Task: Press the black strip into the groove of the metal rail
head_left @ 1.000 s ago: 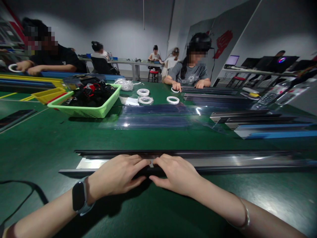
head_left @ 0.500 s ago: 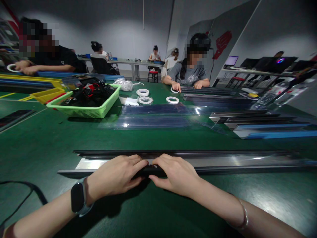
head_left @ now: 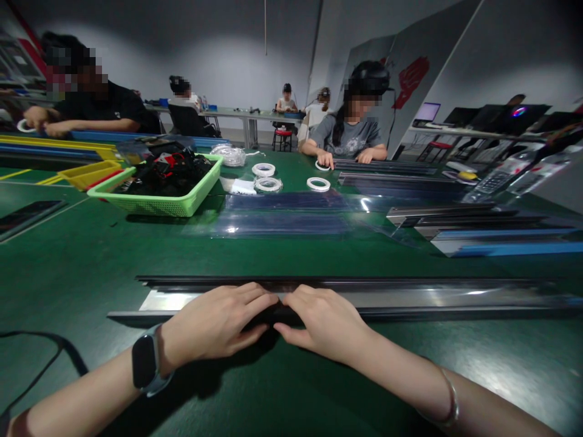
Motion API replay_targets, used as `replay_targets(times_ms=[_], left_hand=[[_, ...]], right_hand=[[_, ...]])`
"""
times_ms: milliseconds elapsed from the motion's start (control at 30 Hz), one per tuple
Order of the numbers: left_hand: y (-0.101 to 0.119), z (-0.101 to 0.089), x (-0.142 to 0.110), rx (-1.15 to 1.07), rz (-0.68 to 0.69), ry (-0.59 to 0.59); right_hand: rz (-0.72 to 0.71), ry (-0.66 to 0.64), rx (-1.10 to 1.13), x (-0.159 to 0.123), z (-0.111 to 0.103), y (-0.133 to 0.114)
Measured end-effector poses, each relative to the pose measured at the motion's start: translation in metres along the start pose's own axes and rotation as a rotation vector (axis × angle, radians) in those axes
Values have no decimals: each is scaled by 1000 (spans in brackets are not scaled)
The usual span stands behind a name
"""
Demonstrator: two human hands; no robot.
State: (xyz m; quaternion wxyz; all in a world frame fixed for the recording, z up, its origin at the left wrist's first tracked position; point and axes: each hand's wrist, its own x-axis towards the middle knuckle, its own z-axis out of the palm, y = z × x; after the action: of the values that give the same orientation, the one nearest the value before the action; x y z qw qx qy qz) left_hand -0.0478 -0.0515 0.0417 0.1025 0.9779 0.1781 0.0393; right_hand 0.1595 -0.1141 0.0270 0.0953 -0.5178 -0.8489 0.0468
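A long metal channel strip point(head_left: 410, 297) with black edges lies lengthwise on the green table in front of me. My left hand point(head_left: 223, 318) grips its near black edge, fingers over the top and thumb below. Close beside it, my right hand point(head_left: 319, 318) pinches the same near edge, thumb on the outer side. The fingertips of the two hands almost meet. What lies under the curled fingers is hidden.
A green basket point(head_left: 200, 194) of black parts stands at the back left. Clear plastic strips point(head_left: 282, 221), white tape rolls point(head_left: 317, 184) and more channel strips point(head_left: 450, 243) lie beyond. Two co-workers point(head_left: 355, 130) sit across the table.
My left hand has shifted slightly right along the near edge, narrowing the gap between my hands. The channel strip stays in place.
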Motion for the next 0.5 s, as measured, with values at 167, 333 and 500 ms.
replay_targets(times_ms=[167, 333, 500], left_hand=[[-1, 1, 1, 14, -19, -40], [-1, 1, 1, 10, -6, -18], [0, 2, 1, 37, -10, -22]], right_hand=[[31, 13, 27, -1, 1, 0], [14, 0, -24, 1, 2, -1], [-2, 13, -12, 1, 3, 0]])
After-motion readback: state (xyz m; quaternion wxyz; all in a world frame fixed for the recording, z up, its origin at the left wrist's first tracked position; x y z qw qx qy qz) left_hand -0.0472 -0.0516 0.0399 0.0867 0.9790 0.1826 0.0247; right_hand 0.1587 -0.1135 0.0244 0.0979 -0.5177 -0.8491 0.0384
